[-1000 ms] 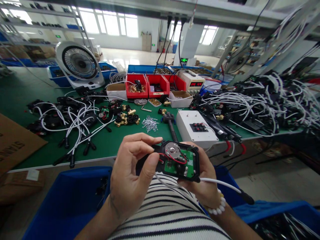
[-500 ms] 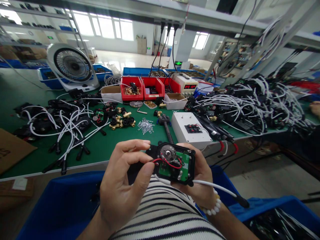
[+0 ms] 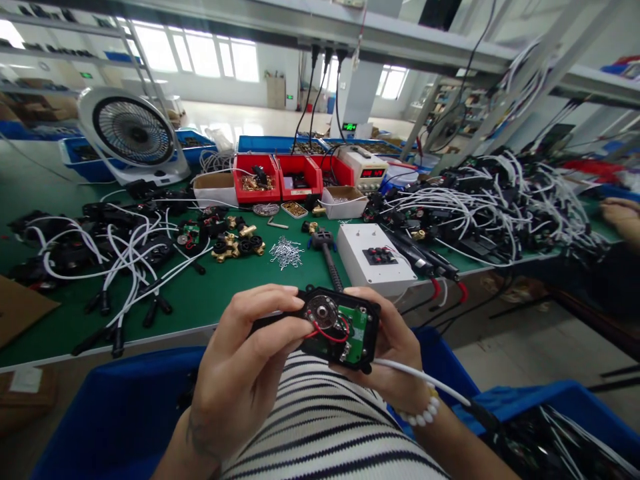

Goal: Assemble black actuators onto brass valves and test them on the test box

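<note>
An open black plastic housing (image 3: 371, 313) with a green circuit board (image 3: 357, 333) and a round metal disc (image 3: 323, 311) inside is held up in front of my striped shirt. My right hand (image 3: 397, 353) grips it from the right and below, thumb side along its top edge. A white cable (image 3: 425, 375) with a dark end runs out of its lower right corner. At the left edge, my left hand (image 3: 245, 353) is closed, its fingertips pinching a thin red wire (image 3: 330, 338). The left thumb is mostly hidden behind the fingers.
A pile of metal clips (image 3: 287, 253), brass fittings (image 3: 237, 245) and a black-handled screwdriver (image 3: 329, 257) lie on the green bench. Red bins (image 3: 299, 180), a white switch box (image 3: 375, 260), a fan (image 3: 134, 133) and heaps of cabled units (image 3: 480, 207) surround them. Another person's hand (image 3: 620, 212) is at far right.
My left thumb has moved behind the fingers, and those fingers have drawn closer together at the red wire. The housing has shifted slightly left in view, along with the whole scene.
</note>
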`<state>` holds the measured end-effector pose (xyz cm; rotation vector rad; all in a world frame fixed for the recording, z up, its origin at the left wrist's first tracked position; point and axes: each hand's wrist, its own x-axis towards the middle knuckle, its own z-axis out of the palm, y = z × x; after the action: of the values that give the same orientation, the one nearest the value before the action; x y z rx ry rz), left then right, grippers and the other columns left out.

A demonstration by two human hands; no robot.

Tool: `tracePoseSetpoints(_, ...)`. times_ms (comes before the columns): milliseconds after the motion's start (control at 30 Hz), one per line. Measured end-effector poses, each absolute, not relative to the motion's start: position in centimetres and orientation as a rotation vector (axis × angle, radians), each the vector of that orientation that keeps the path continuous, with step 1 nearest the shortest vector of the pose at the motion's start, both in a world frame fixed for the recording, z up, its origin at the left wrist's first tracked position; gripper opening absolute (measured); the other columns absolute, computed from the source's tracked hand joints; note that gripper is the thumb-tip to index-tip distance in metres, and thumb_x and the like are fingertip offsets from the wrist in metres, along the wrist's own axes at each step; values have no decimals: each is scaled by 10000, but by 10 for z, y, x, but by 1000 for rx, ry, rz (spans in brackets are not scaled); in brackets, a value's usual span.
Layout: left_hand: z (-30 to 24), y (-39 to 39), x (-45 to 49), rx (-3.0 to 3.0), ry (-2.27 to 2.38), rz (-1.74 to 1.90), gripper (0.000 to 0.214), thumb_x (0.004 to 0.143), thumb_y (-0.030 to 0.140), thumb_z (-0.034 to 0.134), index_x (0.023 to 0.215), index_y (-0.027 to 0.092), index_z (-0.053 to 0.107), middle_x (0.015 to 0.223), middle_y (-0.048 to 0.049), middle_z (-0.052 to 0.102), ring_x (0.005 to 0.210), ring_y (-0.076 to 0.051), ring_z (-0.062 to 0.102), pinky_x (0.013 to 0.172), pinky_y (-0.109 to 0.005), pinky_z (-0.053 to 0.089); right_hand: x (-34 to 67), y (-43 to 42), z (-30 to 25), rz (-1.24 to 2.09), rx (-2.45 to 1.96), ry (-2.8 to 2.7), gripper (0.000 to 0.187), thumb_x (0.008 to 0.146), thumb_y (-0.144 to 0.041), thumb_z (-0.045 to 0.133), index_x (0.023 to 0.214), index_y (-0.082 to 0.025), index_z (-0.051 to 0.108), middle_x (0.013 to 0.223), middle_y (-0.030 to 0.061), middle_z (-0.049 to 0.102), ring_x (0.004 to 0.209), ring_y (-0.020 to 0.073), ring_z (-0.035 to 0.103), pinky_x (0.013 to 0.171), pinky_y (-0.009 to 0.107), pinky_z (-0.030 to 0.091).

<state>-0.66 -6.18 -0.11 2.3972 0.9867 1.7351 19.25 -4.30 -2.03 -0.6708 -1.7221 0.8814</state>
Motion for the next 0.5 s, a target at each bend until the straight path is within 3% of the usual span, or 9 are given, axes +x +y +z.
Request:
tracePoseSetpoints(300, 0, -62, -4, 2320, 942, 1734, 276, 842, -25, 572, 1086, 102, 547, 1153, -88, 544, 1158, -167, 531, 1018, -303, 467, 196, -41, -22, 906, -693, -1699, 674, 727, -211, 796, 1327, -266, 495, 996, 45, 632, 812, 125, 638, 757, 198, 532)
tracePoseSetpoints(433, -5, -61, -9, 2386, 875, 1623, 489, 839, 28, 604, 1309, 106, 490, 1328, -138, 485, 1234, -190, 497, 1050, -285, 444, 196, -40, -27, 976, -641, -1727, 737, 682, -164, 806, 1330, -324, 495, 943, -2, 618, 720, 74, 568, 668, 137, 478)
tracePoseSetpoints(500, -15, -56, -11, 2505, 864, 1533, 486, 854, 80, 584, 1324, 197, 552, 1409, -75, 458, 1238, -168, 500, 1060, -224, 414, 196, -40, -30, 1018, -622, -1775, 735, 637, -212, 837, 1302, -288, 534, 882, -8, 597, 659, 63, 519, 626, 132, 454)
